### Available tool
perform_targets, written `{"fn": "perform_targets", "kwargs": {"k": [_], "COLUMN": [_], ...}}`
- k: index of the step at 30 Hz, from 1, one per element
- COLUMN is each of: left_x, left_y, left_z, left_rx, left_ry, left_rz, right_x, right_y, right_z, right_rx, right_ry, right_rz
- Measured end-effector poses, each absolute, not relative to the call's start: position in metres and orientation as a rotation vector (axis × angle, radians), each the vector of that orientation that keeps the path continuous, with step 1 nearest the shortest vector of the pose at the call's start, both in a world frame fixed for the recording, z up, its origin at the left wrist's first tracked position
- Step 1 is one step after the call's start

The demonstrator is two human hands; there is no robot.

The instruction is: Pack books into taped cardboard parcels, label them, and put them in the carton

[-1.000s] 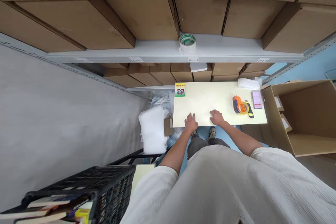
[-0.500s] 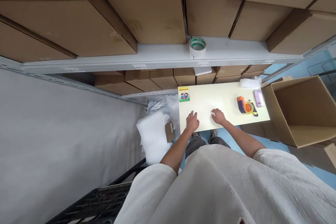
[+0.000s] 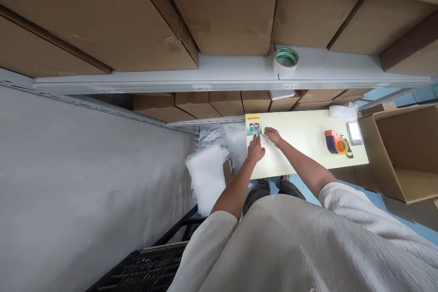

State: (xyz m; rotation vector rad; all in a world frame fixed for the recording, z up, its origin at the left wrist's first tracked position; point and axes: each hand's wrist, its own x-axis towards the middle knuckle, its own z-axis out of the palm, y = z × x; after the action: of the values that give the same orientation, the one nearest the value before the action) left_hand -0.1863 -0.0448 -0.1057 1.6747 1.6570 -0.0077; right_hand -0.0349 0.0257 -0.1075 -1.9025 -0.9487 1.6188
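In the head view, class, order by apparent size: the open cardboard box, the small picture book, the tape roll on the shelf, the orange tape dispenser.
1. open cardboard box
2. tape roll, nearer the camera, and orange tape dispenser: alike, unranked
3. small picture book

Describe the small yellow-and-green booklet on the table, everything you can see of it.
The booklet is small and nearly square, lying flat with its cover up at the far left corner of the pale table. The cover has a yellow band with dark characters along the top and a green field below showing cartoon figures; the print is too small to read. It looks like thin paper or card. The left hand reaches its near edge with the fingertips, and the right hand lies just beside it.
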Motion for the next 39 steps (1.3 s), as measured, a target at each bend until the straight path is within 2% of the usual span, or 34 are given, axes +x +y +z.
{"fn": "perform_targets", "kwargs": {"k": [9,20,27,32,39], "left_x": [-0.185,-0.187,-0.185,-0.181,-0.175], "left_y": [-0.041,-0.034,-0.041,-0.053,-0.063], "left_z": [-0.100,-0.111,-0.114,-0.109,-0.106], "left_rx": [1.680,1.627,1.645,1.721,1.850], "left_ry": [1.623,1.586,1.595,1.633,1.592], "left_rz": [-0.127,-0.078,-0.052,-0.041,-0.164], "right_x": [-0.062,-0.081,-0.082,-0.063,0.011], "right_y": [0.049,0.068,0.065,0.064,0.038], "right_z": [-0.111,-0.124,-0.134,-0.122,-0.095], "right_rx": [-2.087,-2.170,-2.187,-2.117,-1.906], "right_ry": [-0.964,-1.069,-1.380,-1.362,-1.176], "right_rz": [1.551,1.522,1.321,1.172,1.161]}}
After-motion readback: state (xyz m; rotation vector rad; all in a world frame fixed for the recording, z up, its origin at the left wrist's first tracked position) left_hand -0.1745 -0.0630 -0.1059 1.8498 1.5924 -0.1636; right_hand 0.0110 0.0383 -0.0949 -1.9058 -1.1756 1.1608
